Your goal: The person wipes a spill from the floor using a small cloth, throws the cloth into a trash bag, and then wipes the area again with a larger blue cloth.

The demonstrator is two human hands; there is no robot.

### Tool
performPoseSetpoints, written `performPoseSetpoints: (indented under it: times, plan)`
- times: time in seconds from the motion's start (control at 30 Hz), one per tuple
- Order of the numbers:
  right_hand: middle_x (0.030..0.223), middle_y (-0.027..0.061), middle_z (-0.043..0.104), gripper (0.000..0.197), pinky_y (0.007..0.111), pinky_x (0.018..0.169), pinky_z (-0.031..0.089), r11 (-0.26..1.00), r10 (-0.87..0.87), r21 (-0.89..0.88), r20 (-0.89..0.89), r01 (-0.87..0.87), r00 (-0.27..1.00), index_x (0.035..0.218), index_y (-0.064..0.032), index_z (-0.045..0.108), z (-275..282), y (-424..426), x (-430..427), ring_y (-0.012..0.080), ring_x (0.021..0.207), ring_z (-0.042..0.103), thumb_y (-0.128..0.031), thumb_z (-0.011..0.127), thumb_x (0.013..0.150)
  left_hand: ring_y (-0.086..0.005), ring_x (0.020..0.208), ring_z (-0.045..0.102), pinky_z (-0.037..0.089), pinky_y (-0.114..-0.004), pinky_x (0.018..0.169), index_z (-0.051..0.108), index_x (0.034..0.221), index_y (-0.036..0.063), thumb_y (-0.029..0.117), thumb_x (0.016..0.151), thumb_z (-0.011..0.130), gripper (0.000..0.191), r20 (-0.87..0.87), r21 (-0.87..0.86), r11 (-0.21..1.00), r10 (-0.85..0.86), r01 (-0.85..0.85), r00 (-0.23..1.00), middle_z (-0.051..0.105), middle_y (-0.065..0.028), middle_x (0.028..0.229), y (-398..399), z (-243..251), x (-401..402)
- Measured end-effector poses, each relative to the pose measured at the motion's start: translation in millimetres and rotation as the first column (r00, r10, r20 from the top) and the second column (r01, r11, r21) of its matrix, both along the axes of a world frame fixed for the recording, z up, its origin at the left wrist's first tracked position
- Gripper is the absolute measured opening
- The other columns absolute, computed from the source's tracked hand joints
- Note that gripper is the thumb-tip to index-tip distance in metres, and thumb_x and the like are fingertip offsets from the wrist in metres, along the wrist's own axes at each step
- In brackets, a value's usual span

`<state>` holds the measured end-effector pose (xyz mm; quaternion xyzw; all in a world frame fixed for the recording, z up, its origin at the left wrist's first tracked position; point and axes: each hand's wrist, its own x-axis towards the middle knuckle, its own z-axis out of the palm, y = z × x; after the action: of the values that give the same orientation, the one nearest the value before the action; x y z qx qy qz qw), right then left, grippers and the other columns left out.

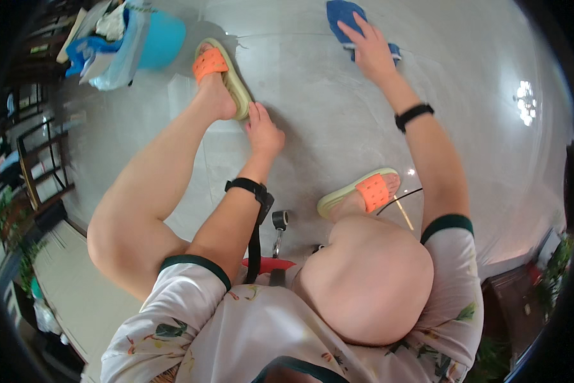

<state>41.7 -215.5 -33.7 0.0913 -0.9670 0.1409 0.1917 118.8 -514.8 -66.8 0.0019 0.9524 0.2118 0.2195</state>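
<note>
My right hand (374, 53) reaches forward over the glossy grey tile floor (311, 72). Its fingers press on a blue cloth (338, 20), and part of the cloth with a white edge shows beyond the wrist side of the palm. My left hand (265, 131) is lowered beside my left foot, fingertips at the heel of a pale green slipper (241, 98) with an orange strap. Nothing shows in that hand, though its palm is turned away. The other slipper (335, 198) is on my right foot, nearer my body.
A bright blue bin (163, 39) with a plastic liner and rubbish stands at the upper left. Dark wooden chair frames (43, 165) line the left side. Close before me are a caster wheel (280, 219) and a red seat edge (270, 264). A black cable (399, 197) runs near the right slipper.
</note>
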Motion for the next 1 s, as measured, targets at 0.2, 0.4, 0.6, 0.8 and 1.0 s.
performPoseSetpoints:
  times: [0.2, 0.4, 0.6, 0.8, 1.0]
  plan:
    - [0.138, 0.0045, 0.038, 0.035, 0.039, 0.080, 0.043, 0.843, 0.536, -0.312, 0.415, -0.438, 0.735, 0.116, -0.0222, 0.058, -31, -136, 156, 0.0284, 0.110, 0.046, -0.022, 0.053, 0.081, -0.0357, 0.137, 0.002, 0.016, -0.047, 0.108, 0.010, 0.136, -0.0121, 0.020, 0.074, 0.062, 0.087, 0.246, -0.120, 0.894, 0.447, -0.431, 0.860, 0.000, -0.0277, 0.145, -19, -8, 87]
    - [0.145, -0.0040, 0.026, 0.042, 0.040, 0.077, 0.043, 0.747, 0.585, 0.067, 0.406, -0.661, 0.702, 0.119, -0.0304, 0.054, -62, -169, 137, 0.0255, 0.117, 0.040, -0.021, 0.055, 0.078, -0.0356, 0.137, 0.007, 0.017, -0.041, 0.109, 0.005, 0.137, -0.0112, 0.035, 0.068, 0.073, 0.107, 0.310, -0.230, 0.953, 0.263, -0.196, 0.914, 0.005, -0.0288, 0.145, -41, -16, 93]
    - [0.143, 0.0005, 0.029, 0.045, 0.046, 0.084, 0.045, 0.941, -0.073, 0.331, 0.406, -0.072, 0.911, 0.122, -0.0294, 0.051, -45, -100, -20, 0.0315, 0.110, 0.046, -0.010, 0.048, 0.082, -0.0351, 0.137, 0.009, 0.019, -0.041, 0.109, 0.005, 0.137, -0.0111, 0.038, 0.063, 0.077, 0.114, 0.310, -0.300, 0.946, 0.222, -0.127, 0.924, 0.008, -0.0298, 0.144, -33, -17, 82]
    - [0.139, 0.0063, 0.038, 0.052, 0.043, 0.088, 0.043, 0.982, 0.134, 0.103, 0.191, -0.156, 0.972, 0.122, -0.0172, 0.052, -29, -87, 5, 0.0349, 0.106, 0.048, 0.000, 0.052, 0.073, -0.0388, 0.133, 0.019, 0.026, -0.042, 0.106, 0.011, 0.135, -0.0134, 0.036, 0.062, 0.080, 0.112, 0.140, -0.317, 0.940, 0.177, -0.125, 0.974, 0.015, -0.0335, 0.141, -45, -33, 91]
    - [0.136, 0.0011, 0.041, 0.045, 0.037, 0.078, 0.047, 0.673, 0.676, 0.011, 0.397, -0.739, 0.621, 0.116, -0.0168, 0.056, -53, -154, 170, 0.0278, 0.106, 0.048, -0.009, 0.056, 0.072, -0.0383, 0.133, 0.022, 0.026, -0.041, 0.106, 0.013, 0.135, -0.0125, 0.037, 0.063, 0.079, 0.110, 0.195, -0.400, 0.912, 0.176, -0.085, 0.965, 0.016, -0.0329, 0.141, -45, -33, 77]
